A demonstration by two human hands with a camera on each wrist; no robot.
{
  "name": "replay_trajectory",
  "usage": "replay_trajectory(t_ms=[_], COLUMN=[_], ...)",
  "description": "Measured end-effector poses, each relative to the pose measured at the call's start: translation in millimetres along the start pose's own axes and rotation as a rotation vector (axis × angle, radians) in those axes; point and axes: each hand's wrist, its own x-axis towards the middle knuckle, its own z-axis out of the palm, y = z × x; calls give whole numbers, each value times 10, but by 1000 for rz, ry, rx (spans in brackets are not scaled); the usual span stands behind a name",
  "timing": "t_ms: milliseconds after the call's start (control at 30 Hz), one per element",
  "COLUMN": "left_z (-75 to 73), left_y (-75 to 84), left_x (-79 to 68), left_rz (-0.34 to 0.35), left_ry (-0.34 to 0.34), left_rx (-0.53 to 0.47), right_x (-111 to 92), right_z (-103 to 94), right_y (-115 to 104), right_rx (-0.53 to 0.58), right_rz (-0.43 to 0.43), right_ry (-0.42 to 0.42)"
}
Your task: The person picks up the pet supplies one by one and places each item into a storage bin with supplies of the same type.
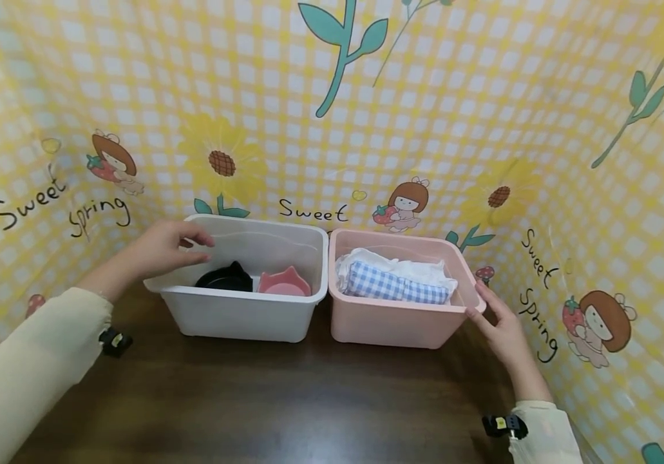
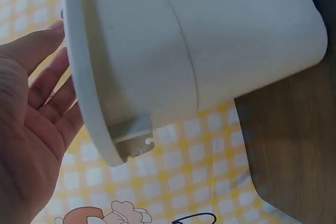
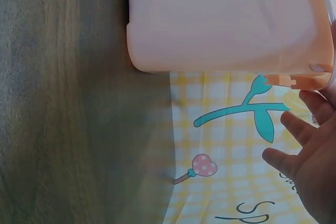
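In the head view my left hand (image 1: pixel 170 248) is over the left end of a white bin (image 1: pixel 239 316), thumb and fingers apart and holding nothing. The left wrist view has this hand (image 2: pixel 39 108) beside the bin's rim (image 2: pixel 86 77); whether it touches is unclear. Inside that bin are a black dish (image 1: pixel 224 278) with a pointed edge and a pink dish (image 1: pixel 285 282) with pointed tips. My right hand (image 1: pixel 500 325) rests its fingers on the right rim of a pink bin (image 1: pixel 395 325). Blue-checked cloth (image 1: pixel 395 283) and white fabric (image 1: pixel 421 269) lie in the pink bin.
Both bins stand side by side on a dark wooden table (image 1: pixel 285 399). Yellow-checked sheeting (image 1: pixel 285 129) with flowers and cartoon figures rises behind them and at both sides. A black strap device (image 1: pixel 114 341) is at the left wrist, another (image 1: pixel 504 425) at the right.
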Motion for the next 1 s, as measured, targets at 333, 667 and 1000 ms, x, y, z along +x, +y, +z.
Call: replay_trajectory(t_ms=[333,667,1000], left_z=[-61,-21,17], left_y=[143,205,286], left_x=[-299,-622,-911], left_rz=[-4,140,215], left_ry=[137,227,332], left_rx=[-21,-77,-98], right_x=[-69,-118,-223], right_z=[16,55,49], right_y=[-99,-222,-219], right_rx=[-61,-109,-163], right_rz=[-13,-21,-126], right_ry=[46,125,215])
